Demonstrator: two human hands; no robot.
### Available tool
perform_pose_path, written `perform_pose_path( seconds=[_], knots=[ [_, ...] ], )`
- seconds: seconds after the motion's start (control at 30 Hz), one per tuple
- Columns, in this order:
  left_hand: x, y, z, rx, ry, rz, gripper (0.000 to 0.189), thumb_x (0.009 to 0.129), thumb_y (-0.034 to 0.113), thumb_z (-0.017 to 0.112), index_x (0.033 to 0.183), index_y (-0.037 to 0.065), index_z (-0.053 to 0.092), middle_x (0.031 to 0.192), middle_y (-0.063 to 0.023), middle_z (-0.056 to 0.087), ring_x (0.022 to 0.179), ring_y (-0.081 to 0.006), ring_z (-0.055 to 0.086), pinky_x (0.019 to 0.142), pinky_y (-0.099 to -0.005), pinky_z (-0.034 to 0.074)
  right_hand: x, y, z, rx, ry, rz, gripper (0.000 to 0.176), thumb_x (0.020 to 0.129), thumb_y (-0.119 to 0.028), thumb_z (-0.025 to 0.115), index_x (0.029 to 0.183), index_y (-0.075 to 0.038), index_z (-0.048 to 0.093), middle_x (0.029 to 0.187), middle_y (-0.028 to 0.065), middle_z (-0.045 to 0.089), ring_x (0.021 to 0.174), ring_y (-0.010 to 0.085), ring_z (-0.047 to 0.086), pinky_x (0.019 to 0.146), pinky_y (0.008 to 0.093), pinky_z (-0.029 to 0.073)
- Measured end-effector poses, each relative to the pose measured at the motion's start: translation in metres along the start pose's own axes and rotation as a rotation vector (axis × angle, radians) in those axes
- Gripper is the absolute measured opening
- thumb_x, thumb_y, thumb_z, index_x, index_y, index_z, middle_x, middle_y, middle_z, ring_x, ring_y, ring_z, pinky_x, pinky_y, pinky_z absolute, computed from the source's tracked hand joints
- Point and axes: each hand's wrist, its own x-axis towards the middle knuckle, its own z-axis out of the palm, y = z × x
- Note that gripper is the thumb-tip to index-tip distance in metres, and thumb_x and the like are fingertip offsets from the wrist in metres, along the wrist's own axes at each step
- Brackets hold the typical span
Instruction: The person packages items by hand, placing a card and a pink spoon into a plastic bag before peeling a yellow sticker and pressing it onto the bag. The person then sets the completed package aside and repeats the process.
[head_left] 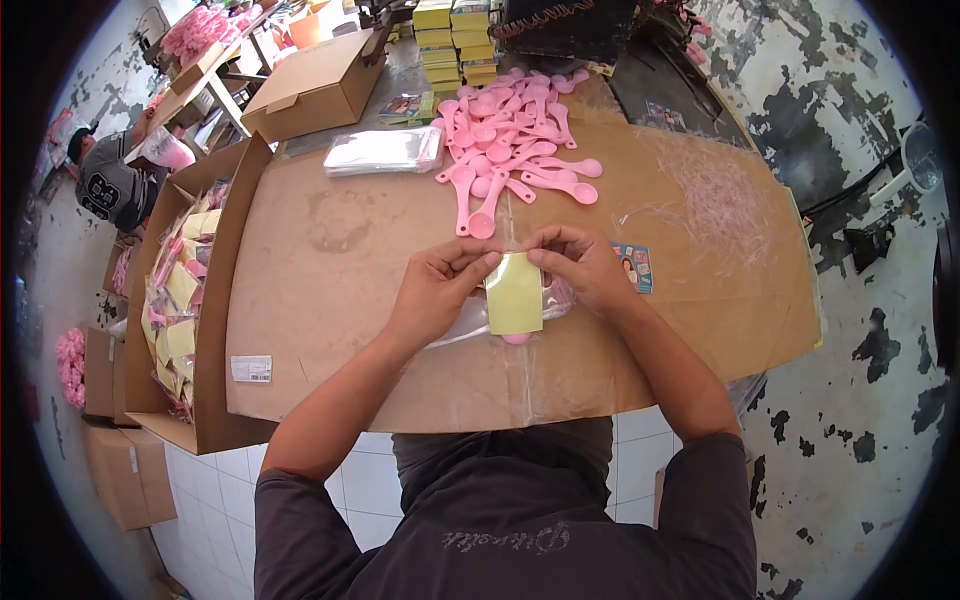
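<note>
Both hands meet over the middle of a cardboard-covered table [330, 300]. My left hand [435, 290] and my right hand [580, 265] pinch the top edge of a clear plastic bag holding a yellow card [514, 295] and a pink spoon, whose bowl [515, 339] pokes out below the card. Just beyond my hands lies a heap of loose pink spoons [510, 135]. A stack of clear bags [385, 150] rests to the left of the heap.
An open carton [180, 290] at the table's left edge holds several packed bags. A small printed card [634, 265] lies by my right hand. Stacks of yellow cards [455, 40] and a closed box [315, 85] stand farther back. Another person [110, 180] sits at far left.
</note>
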Motion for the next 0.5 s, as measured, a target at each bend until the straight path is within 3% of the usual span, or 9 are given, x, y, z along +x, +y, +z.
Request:
perform_pose_path(
  seconds=[0.5],
  knots=[
    [-0.0024,0.007,0.0024,0.074,0.055,0.014,0.026,0.104,0.016,0.065,0.123,-0.001,0.07,0.103,-0.0071,0.077,0.089,-0.0106,0.072,0.077,-0.0278,0.059,-0.0006,-0.0032,-0.0061,0.038,0.001,-0.008,0.017,0.098,-0.008,0.072,0.113,0.0,0.071,0.095,0.0015,0.072,0.081,0.0067,0.065,0.073,0.0235,0.053]
  ],
)
